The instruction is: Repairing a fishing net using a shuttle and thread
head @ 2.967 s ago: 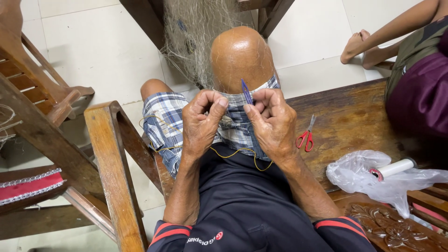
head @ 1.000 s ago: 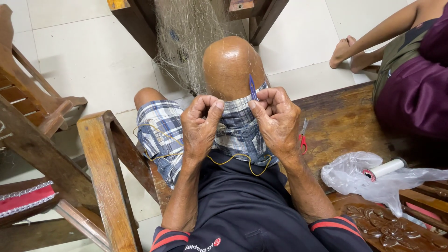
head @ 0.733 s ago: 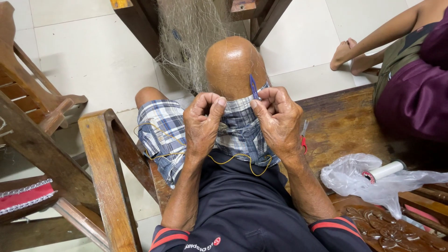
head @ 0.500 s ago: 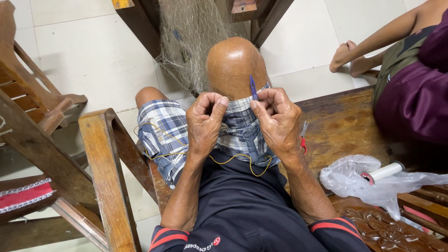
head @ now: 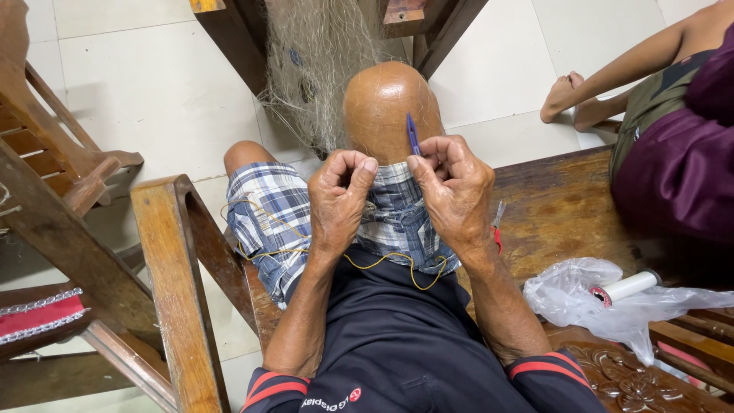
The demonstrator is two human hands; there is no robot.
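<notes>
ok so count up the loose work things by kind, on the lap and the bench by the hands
blue netting needle: 1
fishing net: 1
yellow cord: 1
red-handled scissors: 1
white spool: 1
clear plastic bag: 1
Total: 6

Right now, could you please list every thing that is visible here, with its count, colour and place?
Fishing net: one, pale grey, hanging top centre.
Netting needle: one, blue, in right fingers.
Cord: one, yellow, across lap.
Scissors: one, red handles, on bench behind right hand.
Plastic bag: one, clear, on bench right.
Spool: one, white, on the bag.
Wooden bench: one, dark brown, right.
Wooden chair: one, brown, left.
Another person: one, purple clothes, far right.
Left hand: pinching net.
Right hand: holding needle.
</notes>
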